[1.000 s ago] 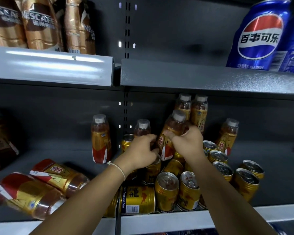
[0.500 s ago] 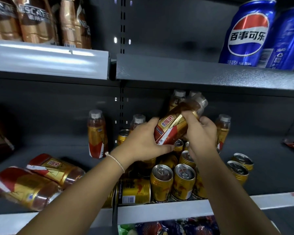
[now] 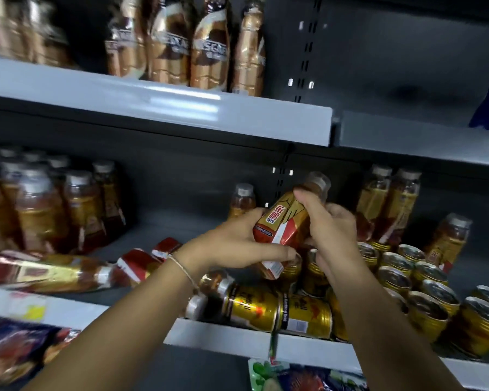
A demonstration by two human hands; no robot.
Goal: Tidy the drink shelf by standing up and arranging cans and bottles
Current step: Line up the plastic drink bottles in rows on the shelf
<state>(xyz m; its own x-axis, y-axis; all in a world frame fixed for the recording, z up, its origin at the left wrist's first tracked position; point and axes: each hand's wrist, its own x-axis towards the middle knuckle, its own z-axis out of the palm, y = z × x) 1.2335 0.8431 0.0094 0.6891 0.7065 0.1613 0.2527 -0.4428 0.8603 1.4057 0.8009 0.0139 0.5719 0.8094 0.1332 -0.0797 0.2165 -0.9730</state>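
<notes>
While both hands are wrapping round it, the bottle (image 3: 287, 221) is hanging tilted in the air above the cans, its cap leaning up and to the right, clear of the shelf (image 3: 237, 334). The left hand (image 3: 237, 241) is cupping the lower body from the left, thumb stretching under the base; the right hand (image 3: 331, 227) is clasping the upper body, thumb lying across the gold part of the label near the shoulder. Full of amber drink, it is probably feeling fairly heavy for its size, and the thin clear plastic is likely giving a little under a squeeze. The glossy label is looking slick, so the waist is the safer place to hold, with the ridged cap as a second purchase.

Just below, short gold cans (image 3: 424, 300) are standing in rows with ring-pull tops showing; being stiff metal, they are apt to topple in a chain if knocked. Two lying cans (image 3: 280, 309) are resting on their sides at the shelf's front lip, round and ready to roll. To the left, fallen bottles (image 3: 54, 272) are lying flat, somewhat blurred. Upright bottles (image 3: 390, 204) are standing at the back right, and foil-wrapped coffee bottles (image 3: 206, 49) are filling the shelf above.
</notes>
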